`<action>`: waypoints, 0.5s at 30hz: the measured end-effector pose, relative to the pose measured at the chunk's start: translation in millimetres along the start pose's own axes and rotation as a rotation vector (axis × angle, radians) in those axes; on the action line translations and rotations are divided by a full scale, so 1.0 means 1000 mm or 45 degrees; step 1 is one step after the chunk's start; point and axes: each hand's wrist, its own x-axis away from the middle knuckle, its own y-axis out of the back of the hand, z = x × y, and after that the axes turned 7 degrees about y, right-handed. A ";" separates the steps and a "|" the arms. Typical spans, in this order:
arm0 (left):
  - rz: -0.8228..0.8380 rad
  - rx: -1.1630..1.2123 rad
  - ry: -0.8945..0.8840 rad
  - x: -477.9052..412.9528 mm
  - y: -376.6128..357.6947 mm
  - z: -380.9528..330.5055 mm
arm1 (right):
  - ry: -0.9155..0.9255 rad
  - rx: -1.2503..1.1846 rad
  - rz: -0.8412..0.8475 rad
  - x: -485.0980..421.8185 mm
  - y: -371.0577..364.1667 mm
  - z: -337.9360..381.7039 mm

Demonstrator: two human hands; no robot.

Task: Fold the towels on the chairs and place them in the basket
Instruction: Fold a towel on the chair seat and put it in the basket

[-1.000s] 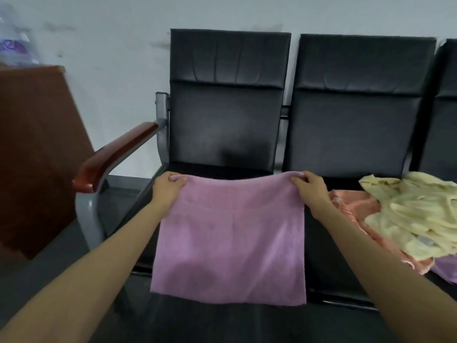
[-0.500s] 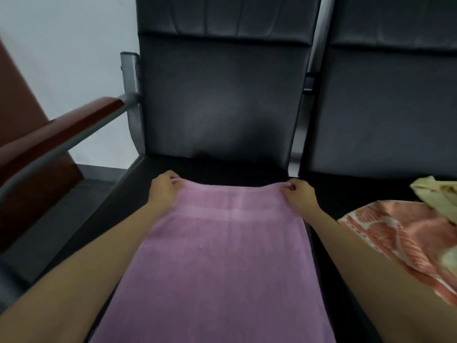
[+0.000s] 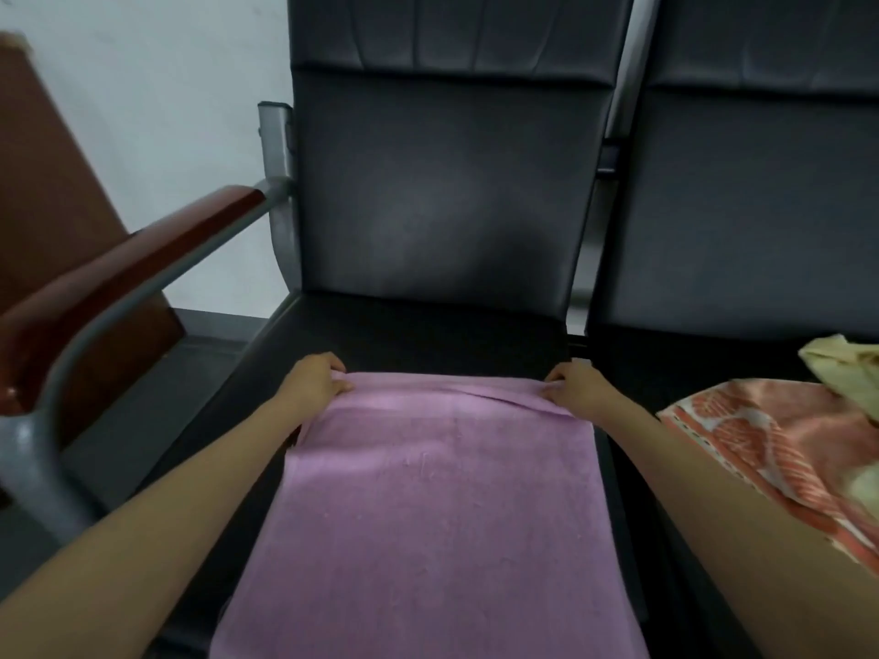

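A pink towel (image 3: 437, 506) lies spread on the seat of the left black chair (image 3: 442, 206), its near end hanging over the seat's front edge. My left hand (image 3: 314, 382) pinches the towel's far left corner. The far right corner is pinched by my right hand (image 3: 573, 387). Both hands rest low on the seat. An orange patterned towel (image 3: 770, 454) lies crumpled on the neighbouring chair's seat, with a pale yellow towel (image 3: 846, 368) on top of it at the right edge. No basket is in view.
A wooden armrest (image 3: 128, 273) on a grey metal frame stands to the left of the seat. Behind it is a brown wooden piece of furniture (image 3: 43, 173). A second black chair (image 3: 761, 183) adjoins on the right. A white wall lies behind.
The towel went from hanging in the air before the chair to lying flat on the seat. Both hands lowered with its far corners, and the view moved closer and downward.
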 end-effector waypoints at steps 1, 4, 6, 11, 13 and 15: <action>0.015 -0.055 0.008 0.011 0.004 0.004 | 0.018 0.040 0.012 0.010 -0.002 0.002; 0.052 -0.274 -0.011 0.049 0.018 0.016 | 0.068 0.191 0.047 0.047 -0.007 0.012; -0.007 -0.329 -0.037 0.077 0.028 0.020 | 0.118 0.286 0.031 0.074 -0.004 0.020; -0.303 -0.248 -0.177 0.155 0.077 0.014 | 0.242 0.338 -0.225 0.155 0.044 0.050; -0.337 -0.227 -0.235 0.186 0.101 0.004 | 0.258 0.345 -0.314 0.191 0.070 0.064; -0.380 -0.168 -0.247 0.213 0.123 -0.008 | 0.275 0.315 -0.425 0.225 0.094 0.079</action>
